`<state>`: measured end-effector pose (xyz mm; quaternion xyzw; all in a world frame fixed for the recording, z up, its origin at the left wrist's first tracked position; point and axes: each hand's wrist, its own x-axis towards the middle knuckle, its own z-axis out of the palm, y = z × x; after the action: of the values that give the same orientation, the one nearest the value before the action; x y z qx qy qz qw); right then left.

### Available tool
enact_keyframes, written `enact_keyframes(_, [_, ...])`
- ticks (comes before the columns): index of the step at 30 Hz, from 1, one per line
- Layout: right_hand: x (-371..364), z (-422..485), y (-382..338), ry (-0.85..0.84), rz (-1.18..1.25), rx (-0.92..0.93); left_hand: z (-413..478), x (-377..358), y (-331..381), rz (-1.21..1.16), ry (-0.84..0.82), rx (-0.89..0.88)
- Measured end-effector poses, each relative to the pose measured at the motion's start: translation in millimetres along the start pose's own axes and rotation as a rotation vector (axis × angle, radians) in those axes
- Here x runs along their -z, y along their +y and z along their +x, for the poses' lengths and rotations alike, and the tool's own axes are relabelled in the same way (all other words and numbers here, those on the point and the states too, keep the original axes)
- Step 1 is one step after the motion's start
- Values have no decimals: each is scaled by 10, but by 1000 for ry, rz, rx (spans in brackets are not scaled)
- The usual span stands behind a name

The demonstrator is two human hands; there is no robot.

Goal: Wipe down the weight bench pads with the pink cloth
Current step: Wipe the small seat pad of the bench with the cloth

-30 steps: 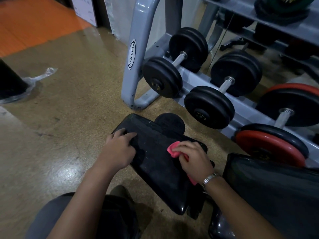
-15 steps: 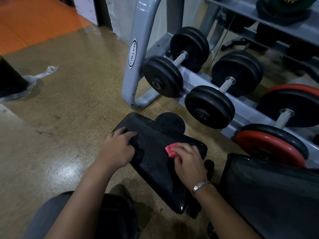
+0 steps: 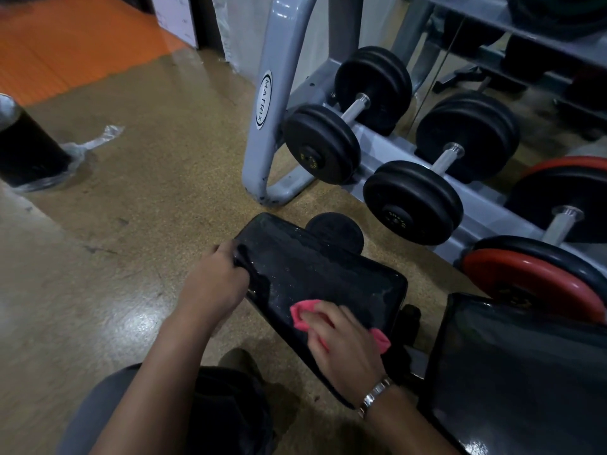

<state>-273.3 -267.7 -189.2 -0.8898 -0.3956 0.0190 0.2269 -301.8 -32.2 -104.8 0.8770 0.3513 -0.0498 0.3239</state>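
A black seat pad (image 3: 325,274) of the weight bench lies low in the middle of the head view, its surface streaked and wet. My right hand (image 3: 341,343) presses the pink cloth (image 3: 303,311) flat onto the pad's near half; the cloth shows at my fingertips and again by my thumb. My left hand (image 3: 216,284) grips the pad's left edge, fingers curled over it. A second, larger black pad (image 3: 525,372) fills the lower right corner.
A grey dumbbell rack (image 3: 272,103) stands just beyond the pad, holding black dumbbells (image 3: 348,129) and a red-and-black one (image 3: 538,274). A black round foot (image 3: 335,229) sits behind the pad. A black bin (image 3: 23,149) with plastic stands at left on the tan floor. My knee (image 3: 197,415) is at the bottom.
My right hand has slid the pink cloth toward me and to the left across the pad. My left hand's fingers have shifted from the top surface to the pad's edge.
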Motion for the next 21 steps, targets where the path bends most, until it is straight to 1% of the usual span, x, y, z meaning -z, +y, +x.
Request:
enact_keyframes(2, [38, 5, 43, -32, -32, 18, 11, 2, 5, -5, 7, 18])
enact_keyframes(5, [-7, 101, -34, 49, 9, -158, 7, -3, 11, 2, -18, 12])
enact_keyframes(6, [-48, 115, -104, 77, 27, -182, 3, -7, 12, -1, -21, 8])
enact_keyframes(8, [-117, 74, -240, 64, 37, -119, -1, -15, 10, -3, -15, 9])
enact_keyframes(10, [-111, 8, -273, -27, 38, -2, -11, -16, 15, 17, -20, 14])
enact_keyframes(12, [-53, 28, -192, -54, 11, 34, -9, -12, 17, 23, -27, 7])
enact_keyframes(13, [-31, 70, -152, -31, 13, -5, -7, -9, 12, 18, -29, -1])
enact_keyframes(16, [-40, 226, -125, 133, 97, -231, -13, -13, -9, -1, -37, -11])
enact_keyframes(17, [-64, 250, -155, 165, 105, -255, -16, -16, -15, 0, -39, -9])
enact_keyframes(18, [-82, 254, -192, 168, 100, -237, -19, -18, -17, 4, -40, -9])
enact_keyframes(21, [-31, 179, -192, 57, 78, -39, -17, -12, -2, 15, -41, -14])
